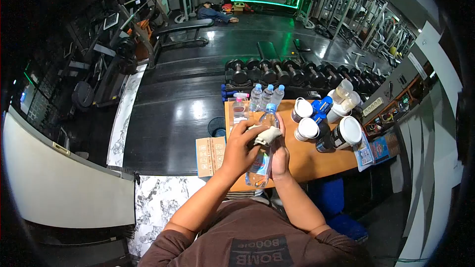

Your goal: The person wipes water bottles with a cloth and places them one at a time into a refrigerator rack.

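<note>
Right hand (280,157) on bottle (257,180), tubs (349,131) nearby, dumbbells (295,74)

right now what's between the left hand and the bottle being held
In the head view, a pale cloth lies between the left hand and the bottle.

A dark brown T-shirt (213,232) bears, near its middle, a black rectangular chest panel (261,251) lettered BOMB and BOOGIE in block capitals, its loose left sleeve (170,240) and right sleeve (336,240) leaving both forearms (203,202) bare.
</note>
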{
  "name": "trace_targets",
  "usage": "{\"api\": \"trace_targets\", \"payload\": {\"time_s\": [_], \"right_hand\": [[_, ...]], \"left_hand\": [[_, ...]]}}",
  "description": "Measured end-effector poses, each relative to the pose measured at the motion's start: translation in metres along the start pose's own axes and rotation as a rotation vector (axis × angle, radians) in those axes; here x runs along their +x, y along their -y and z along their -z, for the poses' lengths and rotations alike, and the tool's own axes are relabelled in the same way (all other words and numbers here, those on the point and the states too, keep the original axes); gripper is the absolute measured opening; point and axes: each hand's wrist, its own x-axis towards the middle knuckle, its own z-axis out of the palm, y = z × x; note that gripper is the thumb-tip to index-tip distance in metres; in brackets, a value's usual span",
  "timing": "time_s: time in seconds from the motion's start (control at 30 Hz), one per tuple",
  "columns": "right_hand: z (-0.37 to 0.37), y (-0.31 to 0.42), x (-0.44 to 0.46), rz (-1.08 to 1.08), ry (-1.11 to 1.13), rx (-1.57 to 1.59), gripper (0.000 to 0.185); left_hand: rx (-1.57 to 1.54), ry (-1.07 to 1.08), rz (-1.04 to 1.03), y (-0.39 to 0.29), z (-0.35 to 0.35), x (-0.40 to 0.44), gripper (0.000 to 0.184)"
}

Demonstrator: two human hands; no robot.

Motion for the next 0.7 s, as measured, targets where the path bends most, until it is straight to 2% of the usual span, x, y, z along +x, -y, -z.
{"api": "trace_targets", "payload": {"time_s": [0.07, 0.13, 0.23, 0.3, 0.4, 0.5, 0.63, 0.7], "right_hand": [[0.004, 0.003, 0.003, -0.016, -0.009, -0.019, 0.071], [-0.005, 0.013, 0.007, 0.023, -0.027, -0.114, 0.070], [0.001, 0.025, 0.010, -0.108, -0.070, -0.013, 0.067], [0.011, 0.023, 0.015, -0.102, -0.037, -0.029, 0.065], [0.015, 0.012, 0.026, 0.050, -0.147, -0.090, 0.060], [0.020, 0.007, 0.021, -0.026, -0.110, -0.061, 0.059], [0.012, -0.004, 0.023, -0.030, -0.121, -0.025, 0.059], [0.004, -0.001, 0.021, -0.032, -0.099, -0.078, 0.060]], "left_hand": [[-0.026, 0.007, 0.023, 0.000, 0.000, -0.002, 0.061], [0.064, 0.070, -0.098, -0.004, 0.005, -0.011, 0.059], [0.022, 0.169, -0.170, -0.006, 0.009, -0.035, 0.060], [0.026, 0.186, -0.171, -0.008, 0.016, -0.048, 0.060], [-0.090, 0.260, -0.122, -0.003, 0.030, -0.060, 0.060], [-0.111, 0.315, -0.156, 0.000, 0.040, -0.059, 0.062], [-0.063, 0.224, -0.173, 0.001, 0.032, -0.050, 0.061], [-0.053, 0.093, -0.124, 0.001, 0.022, -0.041, 0.060]]}}
